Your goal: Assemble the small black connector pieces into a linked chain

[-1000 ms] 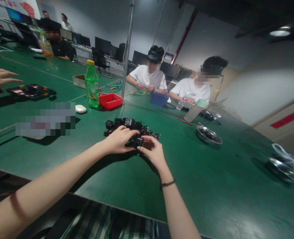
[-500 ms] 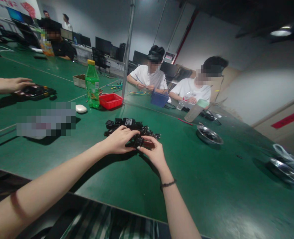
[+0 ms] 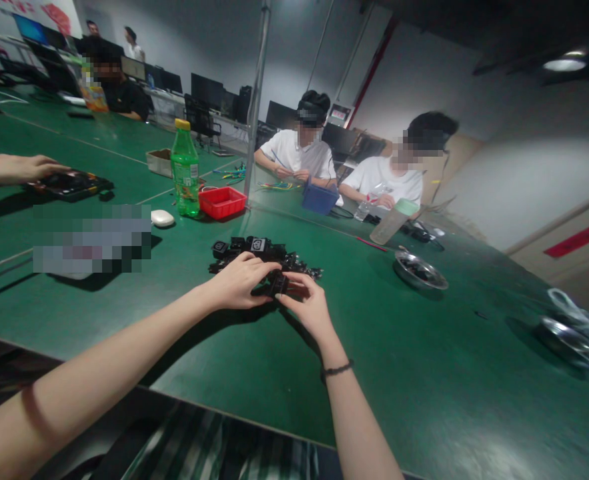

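Between my two hands is a small black block-shaped part [image 3: 278, 285], tilted a little above the green table [image 3: 374, 373]. My left hand [image 3: 244, 281] closes on its left side, thumb below and fingers over the top. From the right, my right hand [image 3: 305, 297] pinches the same part with thumb and fingertips. Its exact kind is too small to make out. Just behind my hands lies a pile of black parts [image 3: 239, 247], some of them cube-like, one with a pale marking on top. My left hand hides some of the pile.
A green bottle [image 3: 185, 170], red tray [image 3: 223, 203] and white mouse [image 3: 162, 219] stand left of a metal pole [image 3: 257, 100]. Right are a metal bowl [image 3: 419, 272] of dark parts and another bowl [image 3: 569, 340]. Another person's hand [image 3: 22, 172] rests at far left; two people sit opposite.
The black part has turned very slightly between my fingers. Both my hands stay in nearly the same place, and the things around them look the same.
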Motion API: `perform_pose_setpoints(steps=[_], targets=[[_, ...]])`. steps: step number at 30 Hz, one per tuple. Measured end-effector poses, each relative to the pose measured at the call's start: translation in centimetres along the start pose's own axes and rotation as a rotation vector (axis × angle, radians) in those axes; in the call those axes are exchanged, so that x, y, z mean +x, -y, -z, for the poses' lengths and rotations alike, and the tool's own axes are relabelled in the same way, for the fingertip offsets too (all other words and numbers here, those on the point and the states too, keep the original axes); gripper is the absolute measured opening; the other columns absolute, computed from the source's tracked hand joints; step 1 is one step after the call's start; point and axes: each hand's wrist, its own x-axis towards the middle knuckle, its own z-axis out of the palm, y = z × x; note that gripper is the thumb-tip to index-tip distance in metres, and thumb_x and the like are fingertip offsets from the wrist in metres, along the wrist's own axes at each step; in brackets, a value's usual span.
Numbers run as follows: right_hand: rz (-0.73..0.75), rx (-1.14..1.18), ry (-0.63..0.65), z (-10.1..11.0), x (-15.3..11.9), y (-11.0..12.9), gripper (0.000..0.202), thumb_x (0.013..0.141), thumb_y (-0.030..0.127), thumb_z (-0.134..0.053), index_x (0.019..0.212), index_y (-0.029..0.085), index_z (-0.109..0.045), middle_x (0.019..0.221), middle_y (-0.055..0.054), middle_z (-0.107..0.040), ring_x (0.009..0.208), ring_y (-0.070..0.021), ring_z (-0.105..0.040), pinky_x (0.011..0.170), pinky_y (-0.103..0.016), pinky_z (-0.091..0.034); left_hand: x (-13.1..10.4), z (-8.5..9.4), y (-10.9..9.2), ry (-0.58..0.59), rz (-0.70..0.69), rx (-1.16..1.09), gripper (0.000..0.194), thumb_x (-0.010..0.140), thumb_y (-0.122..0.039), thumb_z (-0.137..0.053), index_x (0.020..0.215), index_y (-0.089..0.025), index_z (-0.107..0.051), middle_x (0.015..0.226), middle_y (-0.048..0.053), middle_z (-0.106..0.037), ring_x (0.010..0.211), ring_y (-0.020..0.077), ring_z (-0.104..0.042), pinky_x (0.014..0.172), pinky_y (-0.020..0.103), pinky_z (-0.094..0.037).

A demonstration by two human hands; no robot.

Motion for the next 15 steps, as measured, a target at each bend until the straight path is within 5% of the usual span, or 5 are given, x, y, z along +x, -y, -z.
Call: perform_pose_setpoints(steps=[15], targets=[[-0.038, 0.025, 0.012, 0.00, -0.05, 0.12, 0.042, 0.060, 0.027, -0.079, 0.100, 0.019, -0.065, 0.104, -0.007, -0.069, 0.094, -0.0213, -0.066, 0.088, -0.039, -0.052, -0.01, -0.16, 0.13, -0.028, -0.013, 0.013, 0.056, 0.079, -0.039, -0.063, 0.126, -0.017, -0.046, 0.122, 0.011, -0.064, 0.104, 0.0246, -0.062, 0.093, 0.039, -0.037]])
